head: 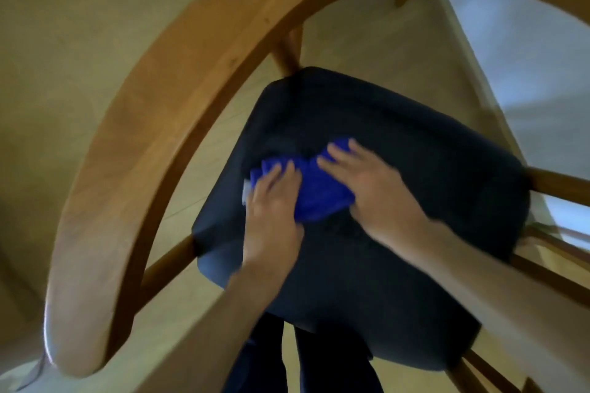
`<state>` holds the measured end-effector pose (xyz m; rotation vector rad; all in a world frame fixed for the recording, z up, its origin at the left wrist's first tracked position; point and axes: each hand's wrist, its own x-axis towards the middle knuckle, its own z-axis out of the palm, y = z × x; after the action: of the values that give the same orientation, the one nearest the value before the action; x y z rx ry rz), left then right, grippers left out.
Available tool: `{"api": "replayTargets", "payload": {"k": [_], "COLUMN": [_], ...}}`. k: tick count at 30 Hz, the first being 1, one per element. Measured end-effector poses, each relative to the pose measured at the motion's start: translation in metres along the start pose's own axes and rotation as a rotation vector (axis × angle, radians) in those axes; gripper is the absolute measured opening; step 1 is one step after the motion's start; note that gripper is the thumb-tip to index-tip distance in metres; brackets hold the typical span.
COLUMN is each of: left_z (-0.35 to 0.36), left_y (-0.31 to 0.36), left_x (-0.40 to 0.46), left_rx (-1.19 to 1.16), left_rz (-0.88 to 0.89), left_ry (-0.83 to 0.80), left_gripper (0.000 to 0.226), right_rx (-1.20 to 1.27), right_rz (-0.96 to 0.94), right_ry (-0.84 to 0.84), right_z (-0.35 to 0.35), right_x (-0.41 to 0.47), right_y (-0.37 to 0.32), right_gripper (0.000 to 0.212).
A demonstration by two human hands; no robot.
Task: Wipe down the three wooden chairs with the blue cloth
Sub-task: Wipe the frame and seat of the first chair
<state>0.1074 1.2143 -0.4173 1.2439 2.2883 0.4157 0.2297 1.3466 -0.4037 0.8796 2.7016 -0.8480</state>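
Blue cloth (pixel 319 191) bunched on dark seat cushion (pixel 383 249) of wooden chair (pixel 153 124); my left hand (pixel 274 201) and right hand (pixel 373 188) press it, fingers flat. Risk: bunching leaves armrest unwiped.

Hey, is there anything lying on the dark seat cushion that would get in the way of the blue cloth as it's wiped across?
Nothing visible does. Both the left hand and right hand rest on the blue cloth, and the dark seat cushion around it shows bare.

Pale wood-look floor (pixel 64 41), white wall (pixel 526 67) at right.
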Motion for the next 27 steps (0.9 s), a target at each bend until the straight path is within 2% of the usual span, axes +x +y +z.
{"api": "replayTargets", "payload": {"k": [3, 4, 6, 10, 14, 17, 20, 22, 25, 27], "left_z": [0.002, -0.001, -0.009, -0.022, -0.011, 0.006, 0.012, 0.011, -0.002, -0.007], "left_y": [0.005, 0.004, 0.007, 0.047, 0.085, 0.086, 0.062, 0.046, 0.045, 0.054], "left_x": [-0.06, -0.062, -0.041, 0.055, 0.153, 0.152, 0.091, 0.041, -0.004, 0.005], "left_rx": [0.026, 0.019, 0.008, -0.043, 0.037, 0.128, 0.14, 0.164, 0.228, 0.227], "left_rz": [0.048, 0.067, 0.114, 0.237, 0.311, 0.378, 0.483, 0.548, 0.551, 0.547], "left_ry": [-0.248, -0.288, -0.231, -0.057, -0.15, -0.192, -0.187, -0.228, -0.459, -0.526], "left_gripper": [0.078, 0.077, 0.074, 0.065, 0.056, 0.06, 0.066, 0.07, 0.076, 0.063], "right_rx": [0.027, 0.082, 0.13, 0.101, 0.111, 0.078, 0.121, 0.143, 0.186, 0.233], "right_rz": [0.013, 0.027, 0.082, 0.247, 0.394, 0.445, 0.443, 0.41, 0.349, 0.356], "right_ry": [-0.289, -0.335, -0.289, 0.061, 0.226, 0.21, 0.224, 0.144, -0.053, -0.053], "right_z": [0.008, 0.007, -0.01, -0.053, -0.07, -0.044, -0.012, 0.002, 0.007, -0.002], "right_x": [-0.054, -0.067, -0.069, -0.024, 0.023, 0.019, -0.031, -0.071, -0.111, -0.115], "right_y": [-0.004, 0.0, 0.004, 0.033, 0.086, 0.091, 0.061, 0.033, 0.018, 0.026], "right_gripper": [0.07, 0.073, 0.077, 0.075, 0.051, 0.059, 0.068, 0.071, 0.075, 0.074]}}
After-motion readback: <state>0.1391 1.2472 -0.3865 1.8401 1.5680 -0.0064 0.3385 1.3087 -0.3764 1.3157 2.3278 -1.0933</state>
